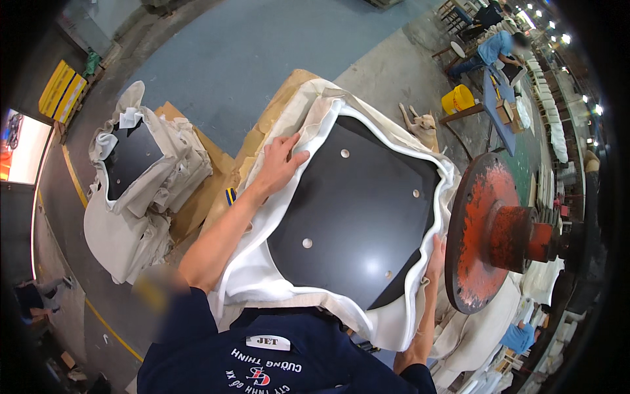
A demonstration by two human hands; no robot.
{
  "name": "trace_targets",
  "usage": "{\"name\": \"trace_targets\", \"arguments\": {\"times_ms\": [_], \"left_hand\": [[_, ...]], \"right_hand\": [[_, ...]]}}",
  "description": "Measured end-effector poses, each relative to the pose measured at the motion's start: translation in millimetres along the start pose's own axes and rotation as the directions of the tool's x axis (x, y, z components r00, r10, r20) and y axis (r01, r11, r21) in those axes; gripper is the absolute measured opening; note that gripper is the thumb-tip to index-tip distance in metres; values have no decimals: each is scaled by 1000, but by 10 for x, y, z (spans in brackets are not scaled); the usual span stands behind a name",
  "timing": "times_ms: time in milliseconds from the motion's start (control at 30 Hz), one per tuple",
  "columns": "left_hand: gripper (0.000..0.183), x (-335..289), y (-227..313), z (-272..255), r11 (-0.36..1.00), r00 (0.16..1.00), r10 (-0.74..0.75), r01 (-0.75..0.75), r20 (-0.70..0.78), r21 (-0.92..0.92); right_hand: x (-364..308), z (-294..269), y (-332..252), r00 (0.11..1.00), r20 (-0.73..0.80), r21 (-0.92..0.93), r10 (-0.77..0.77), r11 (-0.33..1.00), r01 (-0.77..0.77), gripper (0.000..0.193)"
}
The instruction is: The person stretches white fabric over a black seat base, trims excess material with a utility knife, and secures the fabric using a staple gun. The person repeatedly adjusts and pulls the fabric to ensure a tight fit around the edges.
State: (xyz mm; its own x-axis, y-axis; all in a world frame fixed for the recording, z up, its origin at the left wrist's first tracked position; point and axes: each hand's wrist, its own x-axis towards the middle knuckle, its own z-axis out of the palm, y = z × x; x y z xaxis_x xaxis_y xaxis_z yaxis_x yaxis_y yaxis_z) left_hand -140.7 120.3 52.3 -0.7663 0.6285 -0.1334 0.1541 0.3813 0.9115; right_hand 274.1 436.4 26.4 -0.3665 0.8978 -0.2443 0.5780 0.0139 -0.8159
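Glare whitens the black panel (355, 217) — outer edges bend, corners go dark.

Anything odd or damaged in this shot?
Yes. A tan dog is on the shop floor beyond the black panel, unexpected near work. Also, the red disc at right has worn, patchy paint with dark areas showing.

Left hand (279, 164) higher, fingers (298, 159) slightly apart, right hand (436, 259) lower, its forearm (426, 322) nearly upright
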Motion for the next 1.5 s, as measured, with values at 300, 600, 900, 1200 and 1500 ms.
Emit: {"name": "trace_targets", "arguments": {"times_ms": [300, 600, 900, 1200, 1500], "left_hand": [[69, 142, -90, 21, 999, 1000, -22, 21, -22, -27], [69, 195, -113, 39, 1000, 1000, -21, 21, 11, -19], [72, 315, -121, 43, 999, 999, -15, 13, 39, 40], [77, 532, -259, 25, 996, 998, 11, -17, 59, 90], [47, 664, -23, 298, 809, 977, 191, -99, -99, 579]], "right_hand": [[21, 110, -85, 998, -31, -183, -56, 982, 50, 49], [-166, 144, 93, 998, -70, -197, 7, 980, -21, 50], [-220, 197, -23, 999, -41, -134, 30, 990, -36, 46], [-64, 120, -19, 998, 19, -486, 52, 873, -36, 52], [375, 472, -136, 954, -150, -716, -259, 694, 76, 60]]}}
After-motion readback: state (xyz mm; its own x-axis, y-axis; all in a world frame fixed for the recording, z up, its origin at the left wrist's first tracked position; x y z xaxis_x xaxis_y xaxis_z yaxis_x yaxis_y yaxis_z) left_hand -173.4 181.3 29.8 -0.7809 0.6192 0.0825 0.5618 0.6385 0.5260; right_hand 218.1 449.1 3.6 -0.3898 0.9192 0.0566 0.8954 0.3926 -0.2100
